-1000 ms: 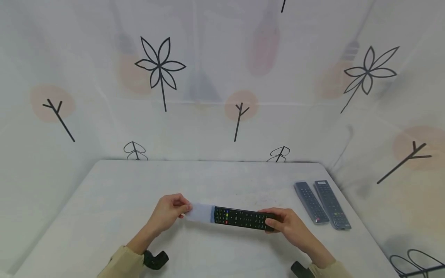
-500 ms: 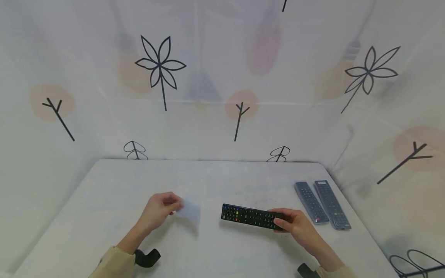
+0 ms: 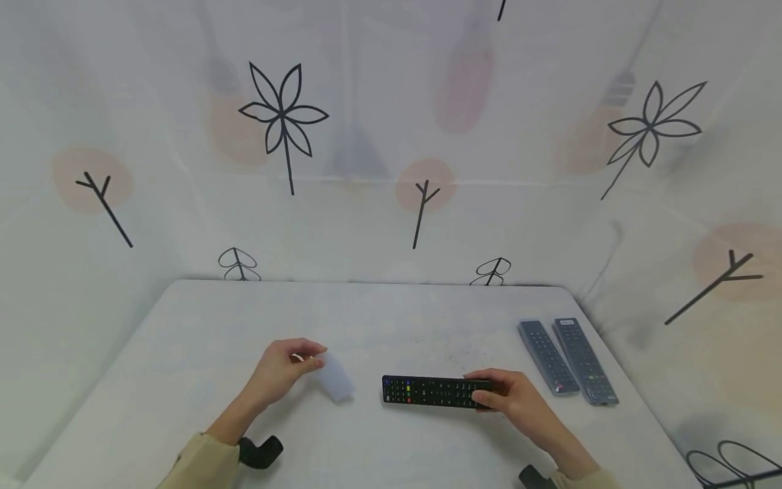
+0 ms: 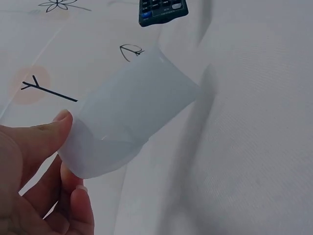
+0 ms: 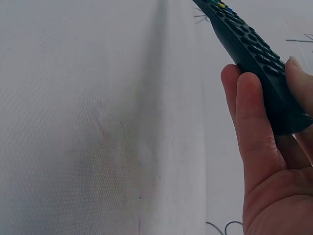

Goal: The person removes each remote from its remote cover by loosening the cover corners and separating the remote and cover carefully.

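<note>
L hand [image 3: 282, 373] pinches a translucent film [image 3: 336, 379] btwn thumb & fingers, just off the L end of the black remote [image 3: 427, 392]. R hand [image 3: 516, 401] has its grip round the remote's R end, thumb on the key face. Remote's held approx. level, shadow below it; film & remote are apart, small gap btwn.

Head view alone gets the whole layout, incl. two grey remotes [image 3: 548, 356] lying side by side at far R, nr the edge. L wrist view adds the film's shape: near end bulges & curls, far end is a straight edge w/ corners; only the remote's tip shows there, blue key incl. R wrist view gives the remote's smooth side & raised keys, w/ yellow & blue ones toward the far end, plus two fingers laid along that side.

Surface [image 3: 366, 448] is white, rounded far corners, a few faint specks; R wrist close-up shows a fine weave. Behind & at both sides, white backdrop [image 3: 379, 102] w/ line-drawn flowers, twigs over peach discs, faint pink & grey shapes. Beige cuffs [image 3: 210, 462] on both arms, dark wrist mounts [image 3: 261, 453] beside them.
</note>
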{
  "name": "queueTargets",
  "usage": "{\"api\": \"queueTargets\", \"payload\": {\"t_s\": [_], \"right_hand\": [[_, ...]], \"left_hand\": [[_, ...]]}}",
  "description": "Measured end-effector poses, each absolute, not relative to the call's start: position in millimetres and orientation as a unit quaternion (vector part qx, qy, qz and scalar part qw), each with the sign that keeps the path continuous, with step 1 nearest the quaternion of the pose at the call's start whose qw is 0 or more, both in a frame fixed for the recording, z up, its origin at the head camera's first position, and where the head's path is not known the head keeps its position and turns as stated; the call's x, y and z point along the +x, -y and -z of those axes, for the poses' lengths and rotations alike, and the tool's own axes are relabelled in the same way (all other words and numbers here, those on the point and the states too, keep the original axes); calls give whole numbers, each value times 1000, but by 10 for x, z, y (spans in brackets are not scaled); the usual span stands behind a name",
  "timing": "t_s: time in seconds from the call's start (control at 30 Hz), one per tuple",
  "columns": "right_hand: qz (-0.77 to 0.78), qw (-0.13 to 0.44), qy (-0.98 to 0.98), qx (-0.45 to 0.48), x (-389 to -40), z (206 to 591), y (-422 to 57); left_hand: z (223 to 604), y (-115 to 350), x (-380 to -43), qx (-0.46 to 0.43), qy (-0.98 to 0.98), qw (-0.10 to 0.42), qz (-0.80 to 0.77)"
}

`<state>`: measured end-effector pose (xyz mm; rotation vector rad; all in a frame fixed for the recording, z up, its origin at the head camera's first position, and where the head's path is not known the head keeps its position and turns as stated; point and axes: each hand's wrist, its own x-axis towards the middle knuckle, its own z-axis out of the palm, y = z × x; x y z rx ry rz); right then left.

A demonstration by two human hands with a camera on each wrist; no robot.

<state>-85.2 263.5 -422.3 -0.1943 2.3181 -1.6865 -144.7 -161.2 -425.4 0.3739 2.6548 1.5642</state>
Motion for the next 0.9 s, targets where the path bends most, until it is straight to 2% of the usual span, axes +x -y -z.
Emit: {"api": "queueTargets", "payload": {"t_s": [0.37, 0.9], "right_hand": [[583, 146, -796, -66, -838, 4262, -2592], [581, 182, -790, -74, -845, 4295, -2526]], "left_hand": [[4308, 1590, -1528, 181, -871, 36, -455], [4386, 1452, -1535, 144, -895, 63, -417]]}}
